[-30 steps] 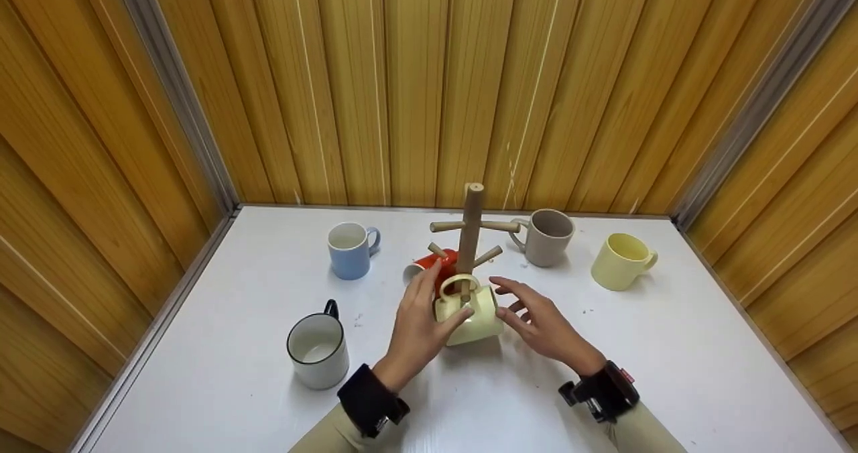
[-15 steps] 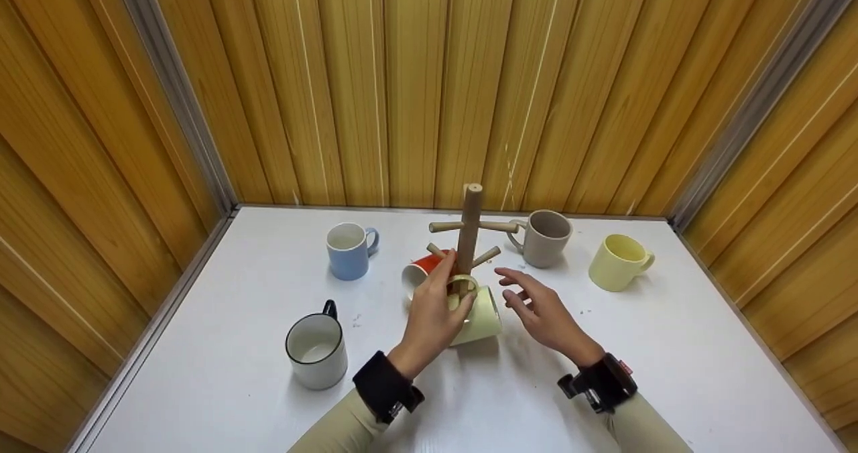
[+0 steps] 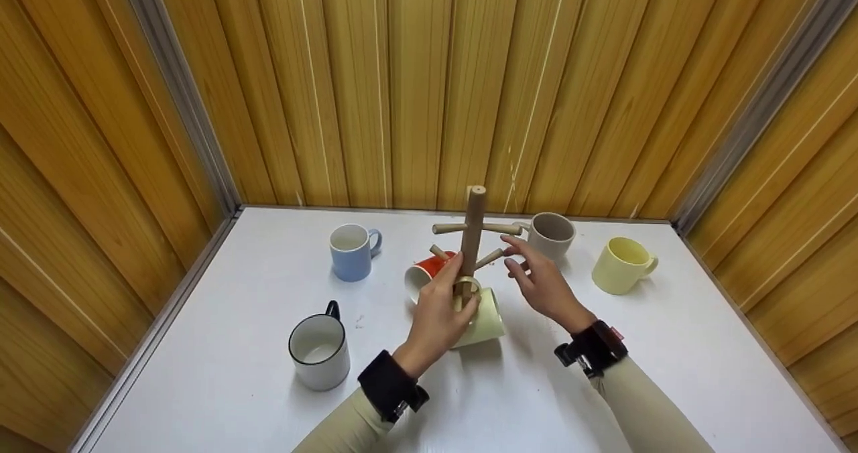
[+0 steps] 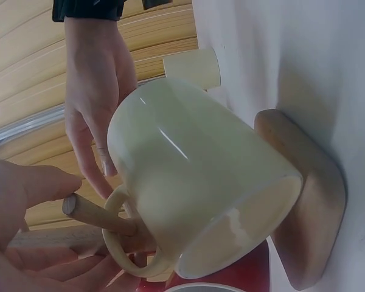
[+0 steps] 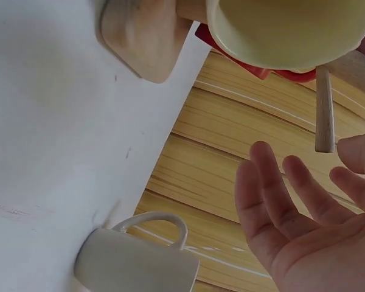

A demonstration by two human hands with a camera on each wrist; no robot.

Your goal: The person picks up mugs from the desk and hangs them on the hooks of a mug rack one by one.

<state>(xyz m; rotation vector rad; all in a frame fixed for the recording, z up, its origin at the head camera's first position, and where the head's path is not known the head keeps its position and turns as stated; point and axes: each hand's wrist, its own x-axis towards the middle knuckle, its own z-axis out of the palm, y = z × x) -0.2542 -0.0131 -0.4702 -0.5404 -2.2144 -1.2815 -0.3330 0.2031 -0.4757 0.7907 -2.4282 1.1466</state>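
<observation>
A wooden mug tree [image 3: 474, 218] stands mid-table with pegs at two heights. On its near lower peg hangs a pale yellow mug [image 3: 486, 322], tilted sideways, its handle [image 4: 112, 237] looped over the peg. My left hand [image 3: 434, 315] holds the tree's post beside that handle, thumb close to the peg's end and fingers behind the post. Partly hidden behind the left hand, a red mug [image 3: 437, 264] hangs on the left side of the tree. The right hand [image 3: 544, 289] is in the air, its relaxed fingers near the tip of the right lower peg [image 5: 324, 115], gripping nothing.
Around the tree stand a blue mug [image 3: 350, 262] back left, a white mug with black rim [image 3: 320, 366] front left, a taupe mug [image 3: 553, 235] back right and a yellow mug [image 3: 617, 272] far right. Wood-patterned walls [image 3: 415, 91] border the white table [image 3: 221, 346].
My left hand has shifted from the pale yellow mug's side onto the post beside its handle. The right hand has left the mug's rim and risen toward the right lower peg.
</observation>
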